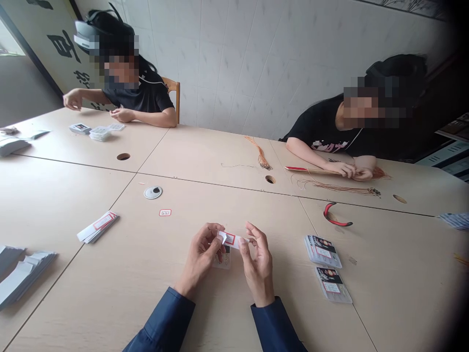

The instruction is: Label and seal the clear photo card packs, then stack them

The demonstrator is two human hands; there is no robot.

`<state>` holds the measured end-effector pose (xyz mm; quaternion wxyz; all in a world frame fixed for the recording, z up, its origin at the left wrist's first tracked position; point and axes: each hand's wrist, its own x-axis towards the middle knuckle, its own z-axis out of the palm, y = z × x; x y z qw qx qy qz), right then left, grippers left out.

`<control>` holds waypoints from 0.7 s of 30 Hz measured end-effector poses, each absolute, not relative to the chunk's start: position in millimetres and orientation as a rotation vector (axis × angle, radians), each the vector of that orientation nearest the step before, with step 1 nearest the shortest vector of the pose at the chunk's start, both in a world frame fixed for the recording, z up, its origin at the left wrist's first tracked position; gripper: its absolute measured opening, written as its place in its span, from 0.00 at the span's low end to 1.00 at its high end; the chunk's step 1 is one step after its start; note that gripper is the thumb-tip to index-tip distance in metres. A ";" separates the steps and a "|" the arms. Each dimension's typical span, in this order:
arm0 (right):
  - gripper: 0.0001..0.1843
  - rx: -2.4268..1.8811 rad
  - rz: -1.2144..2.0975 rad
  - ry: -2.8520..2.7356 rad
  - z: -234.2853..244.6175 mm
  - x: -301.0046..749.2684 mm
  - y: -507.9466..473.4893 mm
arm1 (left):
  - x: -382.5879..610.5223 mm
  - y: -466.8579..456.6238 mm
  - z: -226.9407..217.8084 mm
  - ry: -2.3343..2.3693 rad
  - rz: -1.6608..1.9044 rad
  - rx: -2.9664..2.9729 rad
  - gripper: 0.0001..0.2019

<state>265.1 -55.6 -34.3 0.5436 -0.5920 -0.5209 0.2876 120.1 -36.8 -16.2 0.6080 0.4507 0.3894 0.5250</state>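
Observation:
My left hand point(202, 254) and my right hand point(258, 261) are raised a little over the table point(146, 293) and pinch the two ends of a small white label strip with a red-framed sticker point(230, 239). Both hands have their fingers closed on it. Under my left fingers lies a small clear packet point(224, 261) on the table. Dark blue sleeves cover both my forearms.
Two stacks of clear packets point(322, 251) point(332, 284) lie right of my hands, red-handled pliers point(335, 217) beyond. Label strips point(97, 227), a loose sticker point(165, 212) and white stacks point(22, 274) lie left. Two other people sit across; one handles orange cords point(340, 187).

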 end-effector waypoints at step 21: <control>0.24 -1.352 1.081 -1.186 -24.0 259.0 -56.3 | 122.2 -37.4 -24.3 0.955 1.208 1.073 0.19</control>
